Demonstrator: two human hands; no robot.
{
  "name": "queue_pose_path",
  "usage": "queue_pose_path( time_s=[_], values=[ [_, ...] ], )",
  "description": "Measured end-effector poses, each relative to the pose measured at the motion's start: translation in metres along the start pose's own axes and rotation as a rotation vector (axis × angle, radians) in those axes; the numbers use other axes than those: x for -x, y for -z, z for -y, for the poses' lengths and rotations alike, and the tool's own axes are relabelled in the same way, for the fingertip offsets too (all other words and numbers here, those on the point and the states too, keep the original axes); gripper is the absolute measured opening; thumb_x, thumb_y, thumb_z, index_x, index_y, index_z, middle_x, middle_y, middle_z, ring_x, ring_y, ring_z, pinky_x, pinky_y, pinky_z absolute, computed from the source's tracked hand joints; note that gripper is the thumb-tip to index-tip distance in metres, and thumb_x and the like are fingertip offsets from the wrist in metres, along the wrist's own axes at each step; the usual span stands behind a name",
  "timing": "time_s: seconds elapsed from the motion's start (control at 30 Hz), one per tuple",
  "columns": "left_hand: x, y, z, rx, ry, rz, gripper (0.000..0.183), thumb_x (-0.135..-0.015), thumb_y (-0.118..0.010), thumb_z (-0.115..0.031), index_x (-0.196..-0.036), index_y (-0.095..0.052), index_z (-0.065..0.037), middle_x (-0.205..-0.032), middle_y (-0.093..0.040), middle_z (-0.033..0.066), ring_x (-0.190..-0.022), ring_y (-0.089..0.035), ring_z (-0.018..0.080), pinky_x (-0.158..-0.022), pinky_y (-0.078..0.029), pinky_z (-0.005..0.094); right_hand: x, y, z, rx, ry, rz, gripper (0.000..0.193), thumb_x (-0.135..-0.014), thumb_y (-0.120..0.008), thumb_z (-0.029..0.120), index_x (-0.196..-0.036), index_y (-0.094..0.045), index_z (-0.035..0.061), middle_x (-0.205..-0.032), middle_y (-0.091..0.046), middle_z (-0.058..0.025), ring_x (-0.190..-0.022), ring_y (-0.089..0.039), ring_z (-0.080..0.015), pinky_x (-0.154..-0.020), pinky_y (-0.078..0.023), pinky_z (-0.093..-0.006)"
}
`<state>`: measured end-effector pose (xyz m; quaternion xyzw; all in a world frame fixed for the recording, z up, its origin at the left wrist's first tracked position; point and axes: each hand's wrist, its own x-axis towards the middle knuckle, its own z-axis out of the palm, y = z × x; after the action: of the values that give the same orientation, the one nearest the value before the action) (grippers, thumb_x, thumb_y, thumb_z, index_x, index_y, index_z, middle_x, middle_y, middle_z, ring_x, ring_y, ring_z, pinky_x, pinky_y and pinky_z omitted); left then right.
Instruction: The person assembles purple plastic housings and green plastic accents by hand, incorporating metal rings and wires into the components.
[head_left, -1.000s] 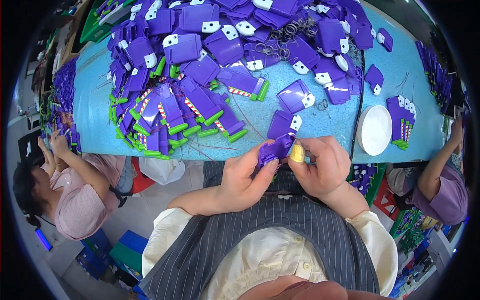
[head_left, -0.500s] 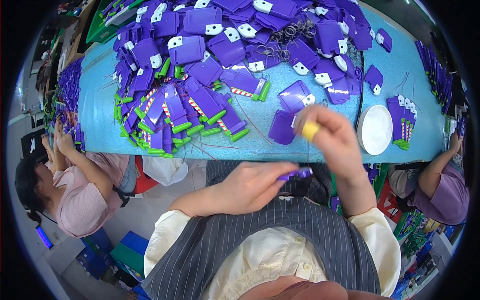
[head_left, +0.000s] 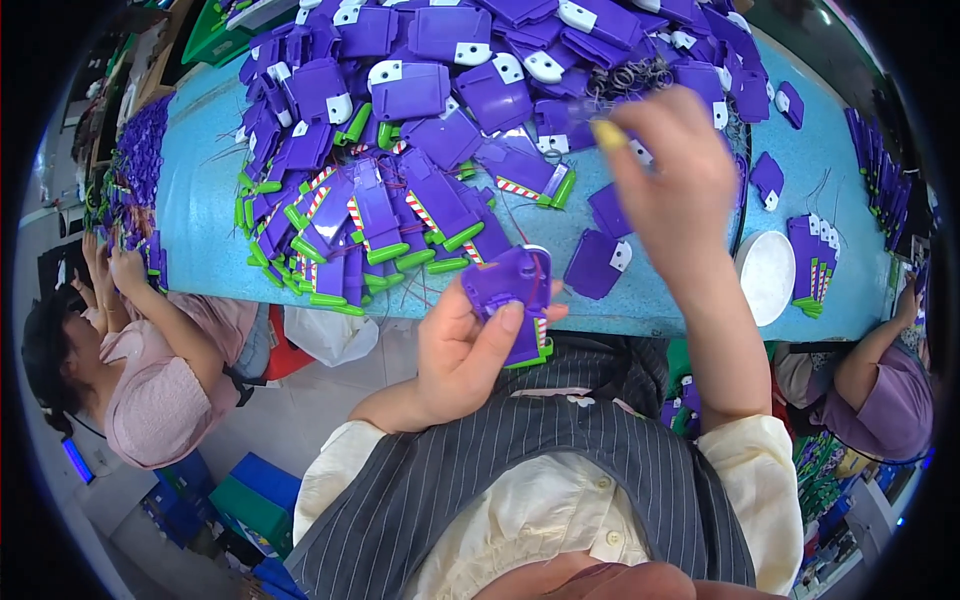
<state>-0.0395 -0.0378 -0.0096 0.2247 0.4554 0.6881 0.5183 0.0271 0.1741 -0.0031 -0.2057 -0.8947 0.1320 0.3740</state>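
Observation:
Low over the table's near edge, my left hand (head_left: 455, 350) is closed on a purple plastic part (head_left: 518, 275), its thumb pressed on the moulded inner side. A red-and-white striped strip and a green end show at the part's lower side. My right hand (head_left: 685, 185), with a yellow wrap on one finger, reaches across the table close to a tangle of dark wire rings (head_left: 630, 82). Motion smears its fingertips, so whether they hold anything is unclear. Below that hand lies a purple panel (head_left: 597, 263) with a white corner.
Purple panels with white corners (head_left: 450, 37) are heaped at the back. Left of centre lie purple parts with green ends (head_left: 375, 205) and thin wires. A round white dish (head_left: 766, 280) sits at right, beside a small stack of striped parts (head_left: 812, 250). Co-workers sit at both sides.
My right hand has moved up and away from my left hand toward the dark rings. My left hand has turned the purple part, so its inner side now faces up.

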Motion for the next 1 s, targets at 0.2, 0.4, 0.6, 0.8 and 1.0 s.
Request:
queue_pose_path(
  time_s=[0.2, 0.4, 0.6, 0.8, 1.0],
  values=[
    [-0.013, -0.007, 0.016, 0.038, -0.005, -0.031, 0.032, -0.095, -0.042, -0.006, -0.126, -0.037, 0.002, -0.118, -0.054, 0.0189, -0.104, -0.058, 0.0242, -0.089, -0.047, 0.0346, 0.059, 0.036, -0.01, -0.099, -0.295, 0.187, 0.015, -0.07, -0.064, -0.005, -0.081, -0.058, 0.0018, -0.075, -0.054, -0.0084, -0.059, -0.051, -0.0191, -0.052, -0.041, -0.0292],
    [-0.016, -0.015, 0.023, 0.074, 0.032, -0.043, 0.031, -0.096, -0.043, -0.01, -0.124, -0.039, 0.001, -0.117, -0.055, 0.0188, -0.1, -0.06, 0.0258, -0.087, -0.049, 0.0351, 0.087, 0.059, -0.001, -0.049, -0.383, 0.024, 0.017, -0.069, -0.066, 0.0, -0.084, -0.06, 0.0025, -0.078, -0.055, -0.0103, -0.068, -0.058, -0.0262, -0.056, -0.044, -0.035],
    [-0.014, -0.021, 0.027, 0.058, 0.008, -0.089, 0.031, -0.096, -0.044, -0.012, -0.123, -0.038, 0.001, -0.117, -0.055, 0.0212, -0.101, -0.06, 0.0279, -0.088, -0.049, 0.037, 0.107, 0.075, 0.001, -0.027, -0.304, 0.277, 0.023, -0.065, -0.067, 0.0, -0.087, -0.061, 0.0031, -0.079, -0.056, -0.0105, -0.067, -0.058, -0.0262, -0.057, -0.045, -0.0349],
    [-0.016, -0.016, 0.033, 0.07, -0.061, -0.143, 0.031, -0.096, -0.043, -0.013, -0.123, -0.038, 0.001, -0.116, -0.055, 0.0225, -0.1, -0.06, 0.0293, -0.088, -0.049, 0.0393, 0.046, 0.02, 0.012, 0.119, -0.057, 0.213, 0.016, -0.063, -0.063, 0.007, -0.079, -0.06, 0.0045, -0.074, -0.053, -0.008, -0.075, -0.055, -0.0238, -0.06, -0.046, -0.0317],
    [-0.016, -0.008, 0.024, 0.011, -0.141, -0.109, 0.031, -0.096, -0.039, -0.01, -0.124, -0.036, 0.003, -0.114, -0.055, 0.0236, -0.101, -0.06, 0.0297, -0.089, -0.049, 0.0411, 0.029, -0.017, 0.008, 0.347, 0.07, 0.486, 0.016, -0.063, -0.058, 0.009, -0.078, -0.057, 0.0031, -0.077, -0.052, -0.0071, -0.077, -0.053, -0.0231, -0.069, -0.046, -0.0353]
  ],
)
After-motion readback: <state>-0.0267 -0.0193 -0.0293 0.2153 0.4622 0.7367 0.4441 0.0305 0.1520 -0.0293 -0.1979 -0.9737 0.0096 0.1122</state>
